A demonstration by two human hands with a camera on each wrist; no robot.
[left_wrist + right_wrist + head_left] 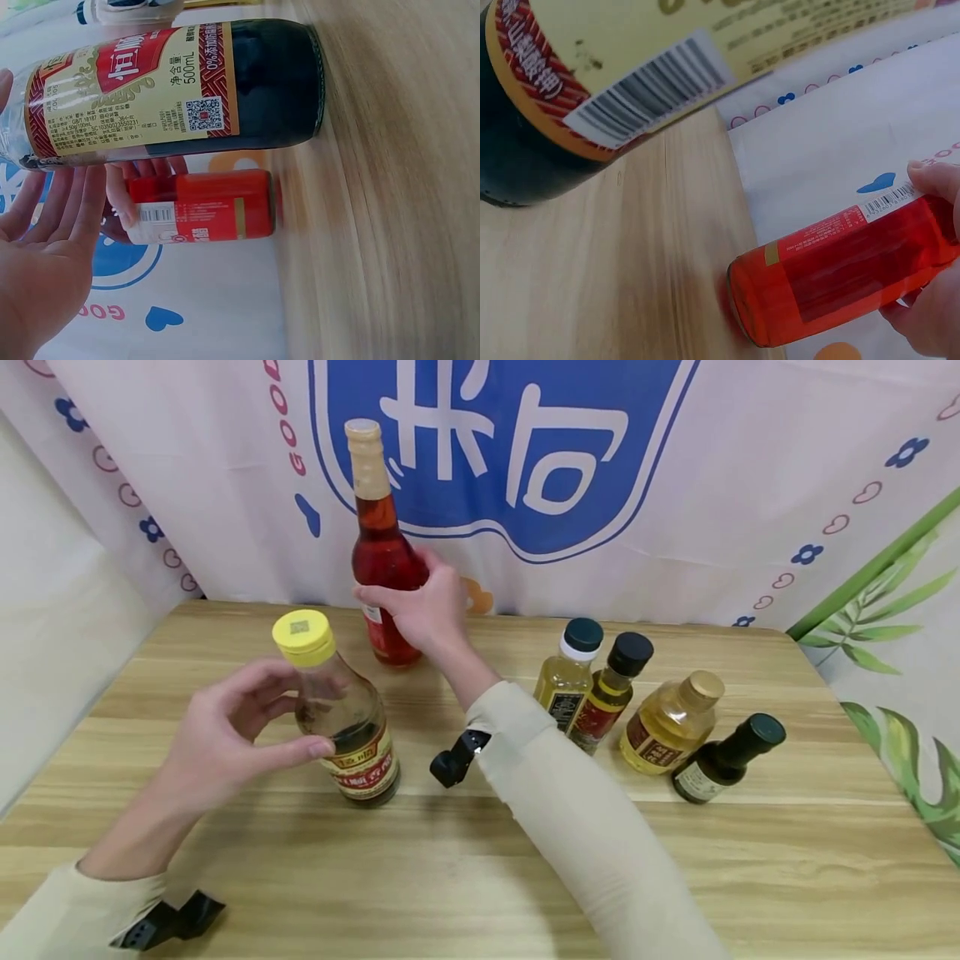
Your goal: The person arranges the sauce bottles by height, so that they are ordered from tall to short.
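Observation:
A vinegar bottle (345, 727) with a yellow cap and dark liquid stands upright near the table's left middle. My left hand (225, 727) is spread around its side, thumb across the front by the label and loosely bent fingers on the far side. In the left wrist view those fingers (71, 202) reach partly behind the bottle. Farther back, my right hand (427, 610) grips a tall bottle of red liquid (378, 556) with a pale wrapped neck. Its thumb and fingers wrap the red body, seen also in the right wrist view (840, 262), base at the table's back edge.
To the right stand several smaller bottles: a green-capped one (562, 681), a black-capped one (603, 702), a gold-capped one (671, 722) and a small dark one (723, 760). A printed white cloth (240, 527) hangs behind the wooden table (465, 877).

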